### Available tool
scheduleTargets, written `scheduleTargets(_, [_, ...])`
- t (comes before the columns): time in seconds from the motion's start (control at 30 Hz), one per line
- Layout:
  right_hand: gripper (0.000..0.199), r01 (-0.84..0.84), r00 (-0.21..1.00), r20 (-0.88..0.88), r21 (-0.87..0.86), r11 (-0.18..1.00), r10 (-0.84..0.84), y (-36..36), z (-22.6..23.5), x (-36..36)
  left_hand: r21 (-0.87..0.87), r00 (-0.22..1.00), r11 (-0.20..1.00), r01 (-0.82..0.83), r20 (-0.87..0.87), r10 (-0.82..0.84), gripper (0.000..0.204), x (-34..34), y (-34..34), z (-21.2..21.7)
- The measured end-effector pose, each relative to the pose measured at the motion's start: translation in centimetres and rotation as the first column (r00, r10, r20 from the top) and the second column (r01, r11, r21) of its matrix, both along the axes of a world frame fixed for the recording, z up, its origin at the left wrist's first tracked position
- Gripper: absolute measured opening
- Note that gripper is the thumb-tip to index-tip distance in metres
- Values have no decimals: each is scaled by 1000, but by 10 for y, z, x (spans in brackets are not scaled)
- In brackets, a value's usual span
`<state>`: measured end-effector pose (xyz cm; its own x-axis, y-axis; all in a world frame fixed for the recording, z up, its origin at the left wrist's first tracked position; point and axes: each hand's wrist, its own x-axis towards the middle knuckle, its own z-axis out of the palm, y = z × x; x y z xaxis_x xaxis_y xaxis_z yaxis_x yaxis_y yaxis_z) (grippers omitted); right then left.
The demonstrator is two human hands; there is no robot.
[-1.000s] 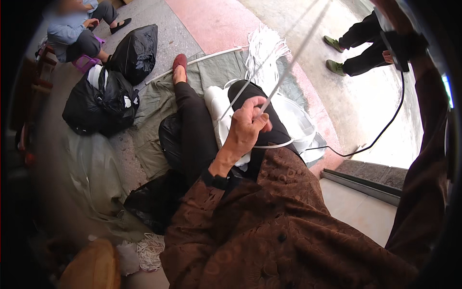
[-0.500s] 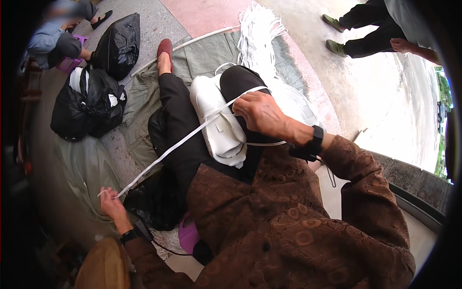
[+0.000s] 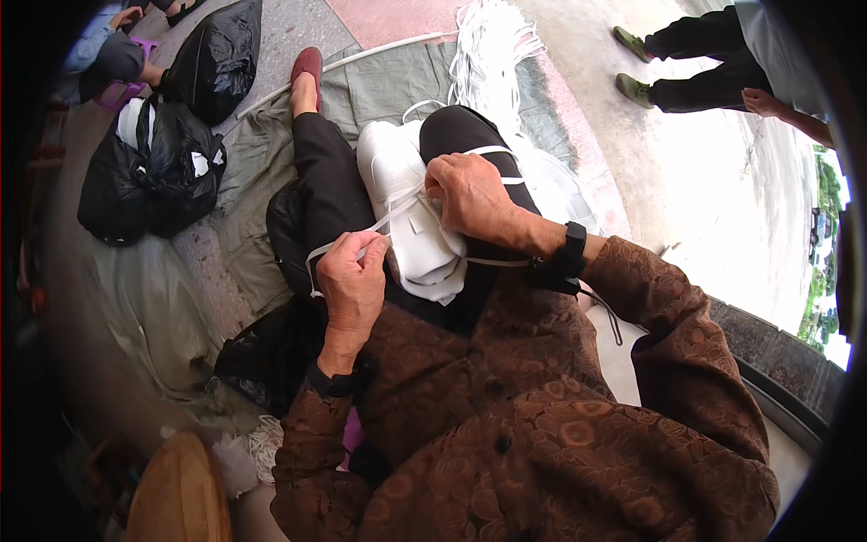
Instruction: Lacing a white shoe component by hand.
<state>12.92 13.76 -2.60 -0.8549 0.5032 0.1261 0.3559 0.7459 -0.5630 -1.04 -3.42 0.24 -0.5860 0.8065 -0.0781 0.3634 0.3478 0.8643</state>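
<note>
A white shoe (image 3: 417,237) lies across my lap, its toe pointing away from me and its heel close to my shirt. My left hand (image 3: 352,275) pinches a white shoelace (image 3: 394,214) just left of the shoe. Over the shoe's right side, my right hand (image 3: 470,191) is closed on the lace near the eyelets. A short stretch of lace runs between the two hands. A loose part of it hangs in a loop behind my left hand. More lace crosses my right knee. My right fingertips are partly hidden behind the hand.
A bundle of white laces (image 3: 492,59) lies beyond my knees on a green-grey cloth (image 3: 366,95). Black plastic bags (image 3: 153,181) stand at the left. One person sits at upper left; another person (image 3: 695,54) stands at upper right. A round wooden piece (image 3: 179,492) is at lower left.
My left hand has come in from far lower left to beside the shoe, so the long taut lace is now short between the hands. My right hand has shifted slightly left, onto the shoe.
</note>
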Motion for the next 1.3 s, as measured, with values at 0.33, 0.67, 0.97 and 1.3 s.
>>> scheduleTargets(0.33, [4,183,983,-4,-39,982,-184,-16,2,-4,57,938,998,24,-347,-3,5,-10,18,-18])
scheduleTargets(0.67, [7,55,997,52,37,998,-57,-12,2,-1,26,821,983,182,-555,-137,10,-10,31,-33])
scheduleTargets(0.97, [25,73,997,-4,-18,997,-73,-11,28,10,77,891,988,135,-446,-87,15,2,27,-2])
scheduleTargets(1.3, [42,-113,978,180,43,993,104,-13,40,0,61,895,964,261,-389,-218,23,-17,28,-10])
